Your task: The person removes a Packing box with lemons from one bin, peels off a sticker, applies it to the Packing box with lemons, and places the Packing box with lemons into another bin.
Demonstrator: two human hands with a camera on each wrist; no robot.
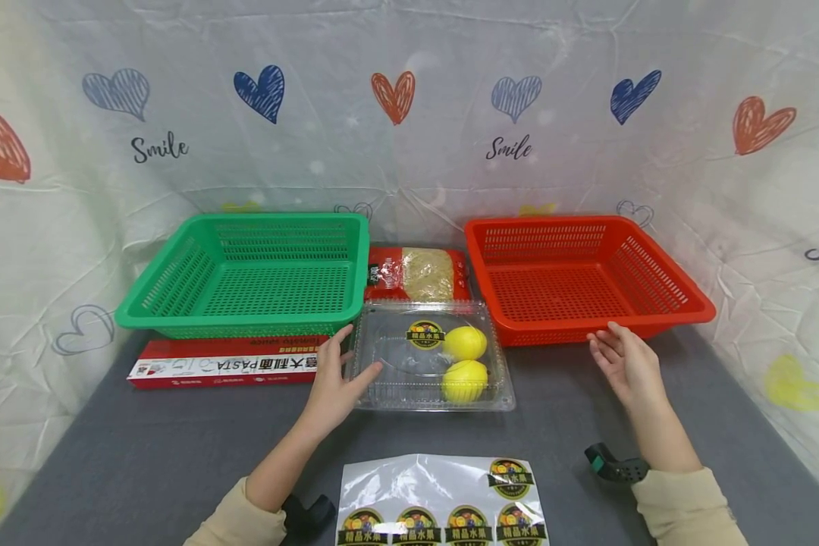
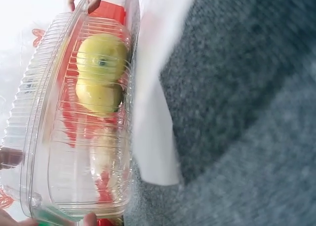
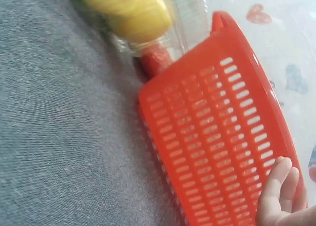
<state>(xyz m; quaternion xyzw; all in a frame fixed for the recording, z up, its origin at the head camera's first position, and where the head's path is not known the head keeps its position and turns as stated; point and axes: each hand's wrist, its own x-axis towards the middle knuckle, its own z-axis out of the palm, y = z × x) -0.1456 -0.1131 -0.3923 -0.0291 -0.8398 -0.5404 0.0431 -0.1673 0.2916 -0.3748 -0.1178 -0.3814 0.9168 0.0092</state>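
A clear plastic clamshell box (image 1: 399, 387) lies at the table's centre. Two round yellow fruits (image 1: 465, 381) sit in its right half, and a black-and-gold label (image 1: 425, 334) is on its lid. My left hand (image 1: 333, 388) is at the box's left edge, fingers spread and thumb above the lid; the left wrist view shows only parts of its fingers beside the box. To the right, my right hand (image 1: 631, 370) is by the front wall of the red basket (image 1: 682, 303), fingers loosely bent and holding nothing. I cannot tell whether it touches the basket (image 3: 207, 132).
A green basket (image 1: 242, 327) stands at the back left, with a red pasta box (image 1: 225, 365) before it. Between the baskets lies a red noodle bag (image 1: 426, 274). A sheet of round stickers (image 1: 437, 485) is near the front edge.
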